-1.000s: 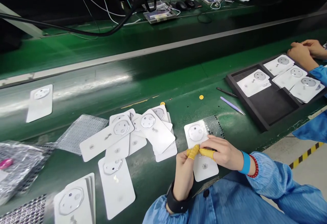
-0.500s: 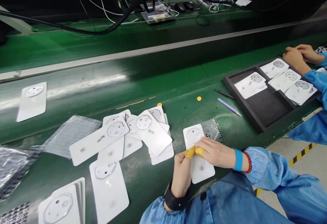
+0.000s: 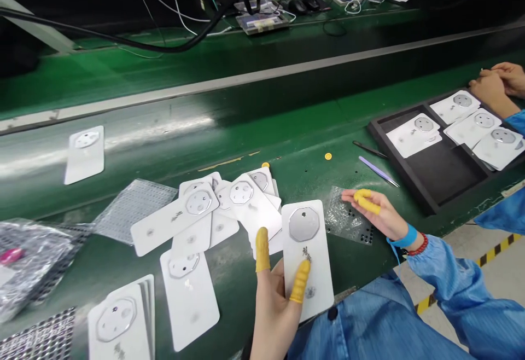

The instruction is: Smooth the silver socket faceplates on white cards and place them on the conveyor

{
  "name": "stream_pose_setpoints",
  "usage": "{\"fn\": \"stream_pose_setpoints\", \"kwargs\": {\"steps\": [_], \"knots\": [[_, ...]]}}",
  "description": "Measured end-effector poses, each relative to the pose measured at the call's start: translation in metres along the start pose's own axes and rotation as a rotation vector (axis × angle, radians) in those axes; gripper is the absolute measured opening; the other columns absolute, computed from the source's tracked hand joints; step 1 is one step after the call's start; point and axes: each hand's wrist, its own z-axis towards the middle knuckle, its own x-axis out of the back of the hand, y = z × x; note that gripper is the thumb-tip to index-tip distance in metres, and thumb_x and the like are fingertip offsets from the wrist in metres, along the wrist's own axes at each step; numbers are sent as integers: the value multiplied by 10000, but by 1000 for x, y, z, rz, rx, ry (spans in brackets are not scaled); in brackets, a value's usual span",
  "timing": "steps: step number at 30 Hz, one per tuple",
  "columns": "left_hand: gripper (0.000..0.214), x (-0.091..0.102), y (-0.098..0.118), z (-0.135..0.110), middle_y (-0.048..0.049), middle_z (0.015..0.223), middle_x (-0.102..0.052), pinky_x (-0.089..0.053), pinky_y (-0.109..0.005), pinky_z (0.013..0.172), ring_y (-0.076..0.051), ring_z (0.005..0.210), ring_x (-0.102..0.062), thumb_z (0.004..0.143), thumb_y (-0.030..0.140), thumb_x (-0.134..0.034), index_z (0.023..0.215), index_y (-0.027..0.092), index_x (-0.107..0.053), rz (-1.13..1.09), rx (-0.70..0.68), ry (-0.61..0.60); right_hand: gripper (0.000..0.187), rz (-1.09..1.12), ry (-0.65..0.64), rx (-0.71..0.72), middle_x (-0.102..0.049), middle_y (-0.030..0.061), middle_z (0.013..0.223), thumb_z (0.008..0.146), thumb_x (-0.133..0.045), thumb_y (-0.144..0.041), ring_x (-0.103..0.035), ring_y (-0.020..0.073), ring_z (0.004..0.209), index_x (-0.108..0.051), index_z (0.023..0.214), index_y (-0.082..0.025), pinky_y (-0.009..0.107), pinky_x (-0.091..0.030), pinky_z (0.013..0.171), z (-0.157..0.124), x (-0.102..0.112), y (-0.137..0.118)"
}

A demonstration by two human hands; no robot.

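My left hand grips a white card-like panel by its left edge, thumb flat on its face and index finger stretched upward. The panel has a silver octagonal dial, small dark lettering and a faint round mark. Over on the right, my right hand hovers at a clear plastic sheet dotted with small black round pieces. Its thumb and index finger, both in yellow finger cots, come together at the tips while the other fingers stretch out. Whether anything sits between those tips is too small to tell.
Similar panels lie in overlapping piles on the left. Purple tweezers and dark tweezers rest beside a black compartment tray of panels. Bubble wrap lies at left. Another person's hands work beyond the tray.
My hands, together over the panel before, are now apart. The left has lifted and tilted the panel; the right has moved right to the plastic sheet. The view has shifted slightly.
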Motion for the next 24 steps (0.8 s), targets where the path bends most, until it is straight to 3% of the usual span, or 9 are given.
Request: {"fn": "stream_pose_setpoints", "kwargs": {"steps": [1, 3, 6, 10, 15, 19, 24], "knots": [[974, -3, 3, -3, -70, 1117, -744, -602, -255, 607, -235, 870, -735, 738, 345, -772, 1512, 318, -181, -14, 20, -19, 217, 35, 29, -11, -601, 154, 1274, 1002, -400, -294, -661, 191, 1084, -560, 1093, -180, 305, -564, 858, 0, 0, -8], [814, -11, 9, -7, -75, 1109, -748, -609, -248, 641, -240, 885, -733, 710, 349, -792, 1423, 259, -411, -10, 67, -61, 126, 49, 81, 19, -567, 139, 1313, 958, -504, -269, -629, 216, 1136, -599, 979, -189, 347, -551, 900, -3, -5, -29], [593, -22, 16, -9, -67, 1120, -742, -603, -246, 730, -238, 937, -719, 698, 345, -798, 1245, 224, -602, 8, 70, -124, 56, -133, 127, 205, -549, 133, 1306, 899, -573, -167, -551, 236, 1221, -605, 939, -189, 423, -493, 997, -8, -21, -59], [531, -29, 19, -13, -59, 1062, -753, -598, -249, 710, -228, 877, -725, 705, 328, -790, 1203, 244, -626, 10, 48, -154, 124, -306, 181, 367, -555, 142, 1281, 884, -550, -107, -519, 249, 1243, -592, 976, -180, 463, -473, 1024, -7, -34, -74], [468, -40, 21, -20, -66, 990, -757, -581, -263, 655, -235, 785, -721, 711, 322, -771, 1155, 228, -657, 47, 1, -114, 164, -366, 200, 435, -592, 127, 1239, 878, -555, -93, -537, 263, 1220, -589, 1001, -196, 507, -478, 999, -4, -33, -75], [417, -51, 27, -25, -53, 965, -763, -543, -243, 580, -216, 711, -704, 726, 290, -745, 1133, 228, -677, 111, -48, -10, 171, -382, 211, 473, -632, 118, 1182, 870, -583, -95, -592, 251, 1144, -600, 1006, -197, 504, -477, 978, -5, -35, -72], [441, -53, 29, -27, -51, 938, -765, -526, -243, 545, -218, 687, -696, 714, 281, -755, 1144, 221, -675, 103, -13, 10, 187, -429, 230, 476, -694, 84, 1084, 891, -567, -130, -637, 220, 1073, -615, 1051, -215, 481, -461, 997, -9, -37, -65]]}}
